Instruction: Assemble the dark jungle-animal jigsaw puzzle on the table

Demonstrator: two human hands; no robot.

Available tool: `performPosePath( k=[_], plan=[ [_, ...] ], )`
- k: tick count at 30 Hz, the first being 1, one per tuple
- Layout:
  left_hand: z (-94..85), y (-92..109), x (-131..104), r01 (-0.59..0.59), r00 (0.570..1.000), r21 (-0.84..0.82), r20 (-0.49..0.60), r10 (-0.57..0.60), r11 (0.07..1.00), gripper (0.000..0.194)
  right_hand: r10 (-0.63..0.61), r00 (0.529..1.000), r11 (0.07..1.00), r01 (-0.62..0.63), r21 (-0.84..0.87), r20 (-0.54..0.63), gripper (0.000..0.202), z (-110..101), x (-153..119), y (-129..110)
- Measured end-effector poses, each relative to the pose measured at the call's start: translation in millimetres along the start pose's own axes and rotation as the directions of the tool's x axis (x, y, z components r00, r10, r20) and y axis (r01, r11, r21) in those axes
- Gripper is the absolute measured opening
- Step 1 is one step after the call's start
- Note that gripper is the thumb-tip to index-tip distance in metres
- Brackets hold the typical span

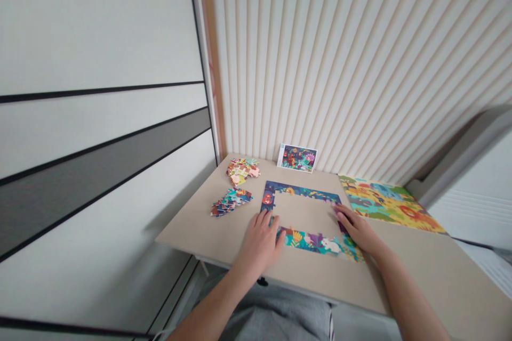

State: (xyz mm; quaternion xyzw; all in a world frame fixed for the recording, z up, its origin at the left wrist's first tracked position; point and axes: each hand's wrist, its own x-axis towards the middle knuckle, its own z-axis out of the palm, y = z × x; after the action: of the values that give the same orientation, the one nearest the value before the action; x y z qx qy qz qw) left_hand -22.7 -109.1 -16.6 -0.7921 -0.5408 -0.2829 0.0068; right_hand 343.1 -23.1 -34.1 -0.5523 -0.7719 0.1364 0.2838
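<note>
A jigsaw puzzle border lies flat on the table, joined into a rectangular frame around bare tabletop. My left hand rests palm down on its left side, fingers spread and covering the lower left corner. On the right side lies my right hand, its fingers stretched over the edge pieces by the upper right part. Under that hand some pieces are hidden. No loose piece shows in either hand. Left of the frame is a pile of blue-toned puzzle pieces.
Another pile of reddish and green pieces lies at the back left. A picture card leans against the pleated curtain. To the right is an assembled yellow animal puzzle. White panels stand left of the table.
</note>
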Motion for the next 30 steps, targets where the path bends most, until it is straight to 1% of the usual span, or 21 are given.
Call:
performPosePath(
  k=[2,4,6,8,10,12,15,17,19,24,28,30],
  plan=[
    [-6.1,-4,6,0.024,1.0,0.021,-0.015,-0.023,0.999,0.039,0.014,1.0,1.0,-0.014,0.006,-0.014,0.052,-3,0,0],
    [-16.4,-15,17,0.072,0.996,0.072,-0.053,-0.068,0.995,0.041,0.028,0.999,1.0,-0.028,0.001,-0.029,0.052,-6,-1,1],
    [-28.6,-32,32,0.139,0.987,0.154,-0.102,-0.125,0.978,0.039,0.036,0.998,0.999,-0.036,-0.002,-0.045,0.051,-8,-3,2],
    [-38.6,-55,46,0.213,0.975,0.246,-0.12,-0.188,0.946,0.036,0.043,0.998,0.999,-0.043,-0.004,-0.053,0.05,-9,-4,4],
    [-43.9,-77,56,0.247,0.969,0.306,-0.082,-0.234,0.919,0.032,0.043,0.997,0.999,-0.043,-0.004,-0.06,0.049,-9,-4,5],
    [-44.4,-96,59,0.243,0.968,0.331,-0.02,-0.251,0.912,0.031,0.031,0.998,1.0,-0.031,0.001,-0.063,0.049,-8,-3,5],
    [-41.1,-113,58,0.2,0.968,0.304,0.084,-0.236,0.931,0.029,0.012,0.998,1.0,-0.011,0.017,-0.064,0.048,-7,-2,4],
    [-38.7,-118,55,0.168,0.975,0.249,0.103,-0.199,0.954,0.032,0.008,0.998,1.0,-0.007,0.02,-0.062,0.047,-7,-2,3],
    [-36.6,-120,53,0.146,0.983,0.192,0.086,-0.165,0.97,0.036,0.006,0.998,1.0,-0.005,0.019,-0.058,0.047,-8,-2,1],
    [-32.5,-123,53,0.123,0.991,0.085,0.037,-0.127,0.989,0.036,0.01,0.998,1.0,-0.009,0.025,-0.062,0.046,-9,-2,-4],
    [-33.4,-125,57,0.058,0.996,-0.041,0.067,-0.055,0.997,0.041,0.009,0.998,1.0,-0.008,0.024,-0.058,0.046,-11,-2,-6],
    [-36.0,-123,60,0.025,0.997,-0.107,0.081,-0.016,0.994,0.044,0.021,0.997,1.0,-0.02,0.022,-0.078,0.046,-11,-2,-4]
  ],
)
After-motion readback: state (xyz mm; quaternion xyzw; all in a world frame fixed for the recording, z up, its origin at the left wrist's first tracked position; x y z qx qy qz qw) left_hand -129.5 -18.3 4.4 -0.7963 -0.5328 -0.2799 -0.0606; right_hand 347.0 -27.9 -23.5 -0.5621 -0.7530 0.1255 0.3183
